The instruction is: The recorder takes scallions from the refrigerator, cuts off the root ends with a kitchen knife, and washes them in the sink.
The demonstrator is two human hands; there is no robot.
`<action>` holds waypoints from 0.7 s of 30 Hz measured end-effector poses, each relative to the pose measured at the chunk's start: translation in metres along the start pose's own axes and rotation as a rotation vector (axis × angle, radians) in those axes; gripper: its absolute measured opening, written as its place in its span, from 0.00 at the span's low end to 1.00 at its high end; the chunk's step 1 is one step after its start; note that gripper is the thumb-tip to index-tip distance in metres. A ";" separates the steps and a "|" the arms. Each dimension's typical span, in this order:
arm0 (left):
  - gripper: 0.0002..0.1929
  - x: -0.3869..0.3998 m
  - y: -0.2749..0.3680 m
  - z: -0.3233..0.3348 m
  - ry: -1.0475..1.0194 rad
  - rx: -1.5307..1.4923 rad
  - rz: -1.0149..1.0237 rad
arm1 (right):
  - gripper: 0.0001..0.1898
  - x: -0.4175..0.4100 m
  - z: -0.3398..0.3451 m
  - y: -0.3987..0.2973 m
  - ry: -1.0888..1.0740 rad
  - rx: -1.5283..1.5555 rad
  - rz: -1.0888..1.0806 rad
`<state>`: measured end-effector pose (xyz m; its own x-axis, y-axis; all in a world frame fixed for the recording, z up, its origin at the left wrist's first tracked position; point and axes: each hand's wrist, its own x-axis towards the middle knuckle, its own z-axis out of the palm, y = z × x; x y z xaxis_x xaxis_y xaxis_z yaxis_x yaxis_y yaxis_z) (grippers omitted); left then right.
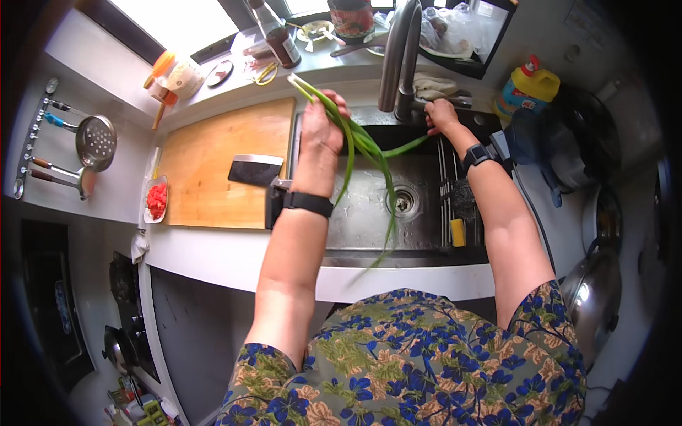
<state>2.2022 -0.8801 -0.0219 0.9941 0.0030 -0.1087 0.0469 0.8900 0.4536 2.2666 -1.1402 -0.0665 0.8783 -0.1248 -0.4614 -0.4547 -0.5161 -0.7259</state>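
Observation:
My left hand point(322, 122) grips a bunch of scallions point(359, 139) over the left side of the steel sink point(362, 213). Their white ends point up toward the windowsill, and the long green leaves droop over the basin. At the faucet point(397, 64), the fingers of my right hand point(441, 114) are curled around the side lever point(419, 105). One leaf stretches across to just below that hand. No stream of water can be made out under the spout. A cleaver point(254, 169) lies on the wooden cutting board point(208, 144), left of my left forearm, its handle partly hidden.
A dish of chopped red pieces point(156, 201) sits at the board's left edge. A yellow sponge point(457, 232) and a scouring pad point(462, 199) are in the sink's right side. Behind stand a sauce bottle point(282, 42) and a large jar point(351, 21); a yellow detergent jug point(527, 88) is at right.

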 end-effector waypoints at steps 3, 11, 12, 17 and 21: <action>0.15 0.004 0.002 0.012 0.049 0.015 -0.028 | 0.14 -0.007 -0.001 -0.006 0.010 -0.043 0.037; 0.12 -0.026 -0.053 -0.009 0.322 0.063 -0.297 | 0.13 -0.003 -0.007 0.004 -0.098 -0.015 -0.042; 0.11 -0.026 -0.057 -0.006 0.362 0.057 -0.348 | 0.13 -0.003 -0.008 0.004 -0.089 0.016 -0.031; 0.11 -0.033 -0.061 0.008 0.273 0.222 -0.399 | 0.14 -0.004 -0.015 0.008 -0.147 0.039 -0.040; 0.11 -0.043 -0.069 0.016 0.290 0.218 -0.462 | 0.14 -0.007 -0.019 0.012 -0.114 0.032 -0.027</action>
<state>2.1580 -0.9490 -0.0348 0.7996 -0.2108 -0.5623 0.5185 0.7148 0.4693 2.2577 -1.1612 -0.0620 0.8685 -0.0131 -0.4956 -0.4376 -0.4902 -0.7538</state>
